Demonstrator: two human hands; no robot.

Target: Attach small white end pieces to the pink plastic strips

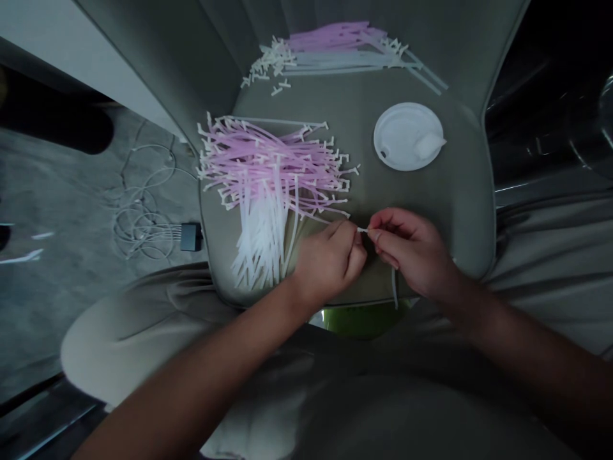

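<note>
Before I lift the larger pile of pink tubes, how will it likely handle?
The larger pile of pink tubes will probably flex, since several curve along their length. Each looks thin, so they are likely light. Picking up one may snag others, because they cross each other and their white forked ends jut out.

A slim white piece [363,230] is pinched at both ends in the near middle of the scene, lying roughly level from left to right with only its short middle showing, while a pale, narrow tube [394,289] hangs nearly upright, nearer and slightly right, its top hidden.
</note>
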